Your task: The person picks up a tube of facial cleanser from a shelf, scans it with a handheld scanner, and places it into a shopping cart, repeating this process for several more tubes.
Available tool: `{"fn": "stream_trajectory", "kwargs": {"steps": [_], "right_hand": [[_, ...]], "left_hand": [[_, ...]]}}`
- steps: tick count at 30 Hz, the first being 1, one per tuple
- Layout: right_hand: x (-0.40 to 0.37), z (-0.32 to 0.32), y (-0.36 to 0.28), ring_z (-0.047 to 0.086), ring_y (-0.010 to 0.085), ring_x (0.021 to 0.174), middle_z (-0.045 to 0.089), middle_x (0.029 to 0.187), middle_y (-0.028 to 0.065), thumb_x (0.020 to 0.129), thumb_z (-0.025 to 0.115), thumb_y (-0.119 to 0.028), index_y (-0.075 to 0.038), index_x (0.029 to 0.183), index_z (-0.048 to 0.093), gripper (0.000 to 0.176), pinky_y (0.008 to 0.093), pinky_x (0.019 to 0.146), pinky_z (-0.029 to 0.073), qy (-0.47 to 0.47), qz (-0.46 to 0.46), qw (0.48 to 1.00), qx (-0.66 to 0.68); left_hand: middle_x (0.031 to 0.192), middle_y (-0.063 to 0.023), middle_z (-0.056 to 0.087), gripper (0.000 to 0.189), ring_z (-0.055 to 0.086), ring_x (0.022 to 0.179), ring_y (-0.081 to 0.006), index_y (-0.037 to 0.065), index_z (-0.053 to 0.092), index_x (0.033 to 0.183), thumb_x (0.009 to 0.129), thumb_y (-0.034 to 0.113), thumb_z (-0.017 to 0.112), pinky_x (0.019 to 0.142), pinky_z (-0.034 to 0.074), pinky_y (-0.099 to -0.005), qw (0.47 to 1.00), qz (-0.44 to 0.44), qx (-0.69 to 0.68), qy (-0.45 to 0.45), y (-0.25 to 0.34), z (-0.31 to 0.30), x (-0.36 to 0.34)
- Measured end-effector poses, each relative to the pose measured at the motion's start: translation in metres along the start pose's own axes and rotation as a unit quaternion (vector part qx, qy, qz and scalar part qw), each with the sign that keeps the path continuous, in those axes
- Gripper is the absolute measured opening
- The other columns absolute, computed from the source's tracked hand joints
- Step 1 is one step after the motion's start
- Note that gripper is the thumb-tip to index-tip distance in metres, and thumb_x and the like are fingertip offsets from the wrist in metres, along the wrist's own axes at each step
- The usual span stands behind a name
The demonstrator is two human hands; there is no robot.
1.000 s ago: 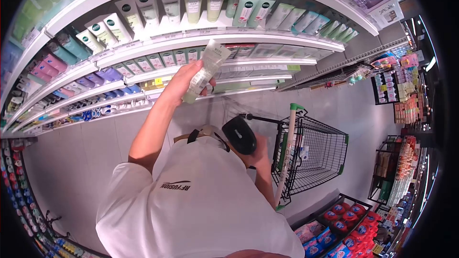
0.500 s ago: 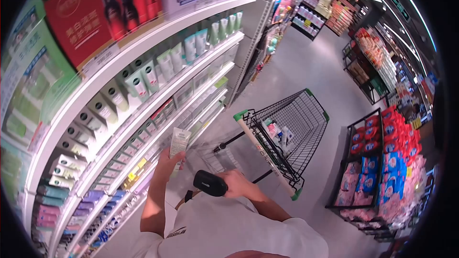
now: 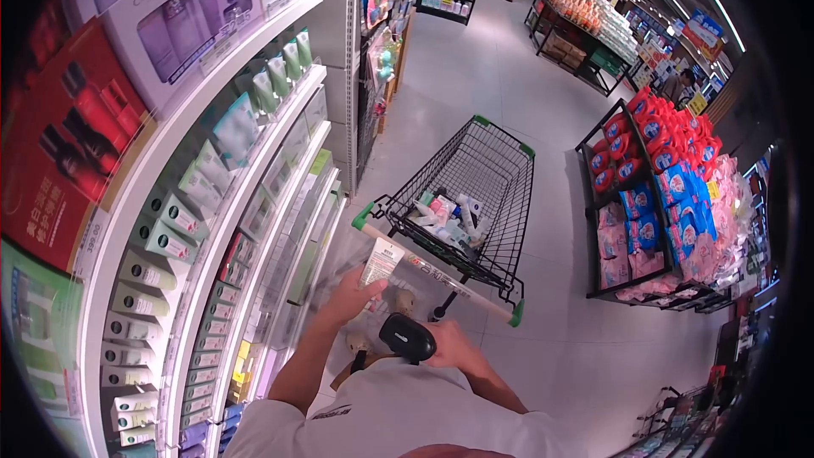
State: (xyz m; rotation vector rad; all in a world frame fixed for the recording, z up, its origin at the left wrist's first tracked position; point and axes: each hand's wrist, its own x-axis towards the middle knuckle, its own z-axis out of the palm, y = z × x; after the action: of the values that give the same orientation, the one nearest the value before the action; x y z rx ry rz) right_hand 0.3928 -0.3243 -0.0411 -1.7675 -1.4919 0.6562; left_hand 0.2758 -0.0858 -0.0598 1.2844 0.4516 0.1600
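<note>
A pale tube with printed text (image 3: 382,261) stands upright in my left hand (image 3: 352,297), its fingers wrapped round the lower end, close to the handle of the shopping cart (image 3: 415,264). My right hand (image 3: 449,346) is closed on a black oval case (image 3: 408,337) in front of my white shirt. Inside the wire cart lie several packaged items (image 3: 449,216), tubes and bottles among them. On the left, the shelf (image 3: 114,254) holds rows of green and white tubes (image 3: 140,300).
Boxed sets (image 3: 182,21) fill the upper left shelf. To the right stands a black rack (image 3: 670,276) with red, blue and pink packs (image 3: 682,195). Farther back are a produce-like display (image 3: 585,13) and a person (image 3: 677,85).
The view has turned right, and the cart and shelves appear farther left. My left hand with the tube is now nearer the cart handle. Both hands keep their hold.
</note>
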Motion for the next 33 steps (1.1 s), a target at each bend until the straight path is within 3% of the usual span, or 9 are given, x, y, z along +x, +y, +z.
{"fn": "stream_trajectory", "kwargs": {"steps": [14,17,21,24,26,27,29,30,33], "right_hand": [[0.012,-0.041,0.054,0.067,0.0399,0.078,0.069,0.087,0.0174,0.071,0.074,-0.029,-0.009,0.110,0.067,0.044,0.0443,0.068,0.054,0.038,0.029,0.999,0.025],[0.012,-0.042,0.074,0.067,0.0393,0.077,0.070,0.086,0.0165,0.071,0.075,-0.028,-0.009,0.107,0.067,0.042,0.0428,0.067,0.053,0.085,0.022,0.995,0.040],[0.001,-0.036,0.106,0.070,0.0370,0.076,0.071,0.083,0.0155,0.072,0.079,-0.024,-0.008,0.103,0.070,0.036,0.0390,0.067,0.054,0.228,0.122,0.959,0.117],[-0.012,-0.030,0.141,0.071,0.0353,0.076,0.073,0.082,0.0151,0.073,0.080,-0.019,-0.007,0.101,0.073,0.031,0.0368,0.067,0.055,0.289,0.150,0.942,0.079],[-0.015,-0.033,0.150,0.071,0.0341,0.077,0.073,0.084,0.0140,0.072,0.081,-0.021,-0.009,0.102,0.073,0.032,0.0382,0.067,0.055,0.325,0.201,0.916,0.118],[-0.017,-0.029,0.161,0.071,0.0341,0.077,0.073,0.084,0.0140,0.072,0.081,-0.021,-0.009,0.102,0.073,0.032,0.0382,0.067,0.055,0.324,0.199,0.917,0.119],[-0.019,-0.018,0.189,0.071,0.0332,0.077,0.073,0.086,0.0131,0.071,0.083,-0.026,-0.012,0.103,0.074,0.036,0.0405,0.066,0.055,0.332,0.029,0.942,-0.037],[-0.020,-0.019,0.193,0.071,0.0332,0.077,0.073,0.086,0.0131,0.071,0.083,-0.026,-0.012,0.103,0.074,0.036,0.0405,0.066,0.055,0.332,0.029,0.942,-0.037],[-0.019,-0.029,0.204,0.070,0.0324,0.079,0.073,0.091,0.0133,0.072,0.084,-0.025,-0.010,0.104,0.072,0.037,0.0380,0.068,0.054,0.217,0.090,0.971,0.036]], "left_hand": [[0.081,-0.0009,0.059,0.028,0.055,0.065,-0.0077,0.003,0.059,0.115,0.096,0.022,0.065,0.053,0.047,-0.0257,1.000,-0.012,0.024,-0.003,0.004,0.035,0.079],[0.084,-0.0015,0.061,0.029,0.055,0.066,-0.0080,0.002,0.060,0.115,0.096,0.023,0.065,0.053,0.048,-0.0256,0.998,0.012,0.068,-0.010,0.000,0.040,0.103],[0.087,-0.0025,0.062,0.030,0.056,0.067,-0.0077,0.001,0.060,0.116,0.097,0.024,0.065,0.053,0.048,-0.0256,0.992,0.029,0.125,0.016,-0.013,0.046,0.144],[0.088,-0.0035,0.063,0.029,0.057,0.064,-0.0096,0.001,0.061,0.114,0.096,0.024,0.065,0.051,0.049,-0.0262,0.981,0.131,0.136,0.038,-0.019,0.051,0.175],[0.088,-0.0060,0.064,0.030,0.060,0.061,-0.0140,0.002,0.060,0.113,0.097,0.026,0.065,0.049,0.051,-0.0273,0.996,-0.073,-0.012,0.059,-0.008,0.060,0.193],[0.088,-0.0060,0.064,0.030,0.060,0.061,-0.0140,0.002,0.060,0.113,0.097,0.026,0.065,0.049,0.051,-0.0273,0.995,-0.072,-0.012,0.061,-0.009,0.064,0.205],[0.089,-0.0098,0.063,0.028,0.062,0.060,-0.0174,0.001,0.058,0.111,0.091,0.018,0.066,0.049,0.052,-0.0282,0.984,-0.106,-0.072,0.121,-0.022,0.067,0.241],[0.089,-0.0098,0.063,0.028,0.062,0.060,-0.0174,0.001,0.058,0.111,0.091,0.018,0.066,0.049,0.052,-0.0282,0.984,-0.105,-0.071,0.122,-0.033,0.067,0.260],[0.092,-0.0155,0.063,0.041,0.064,0.058,-0.0214,-0.004,0.054,0.112,0.072,0.003,0.060,0.050,0.053,-0.0335,0.986,-0.086,-0.040,0.140,-0.045,0.084,0.309]]}}
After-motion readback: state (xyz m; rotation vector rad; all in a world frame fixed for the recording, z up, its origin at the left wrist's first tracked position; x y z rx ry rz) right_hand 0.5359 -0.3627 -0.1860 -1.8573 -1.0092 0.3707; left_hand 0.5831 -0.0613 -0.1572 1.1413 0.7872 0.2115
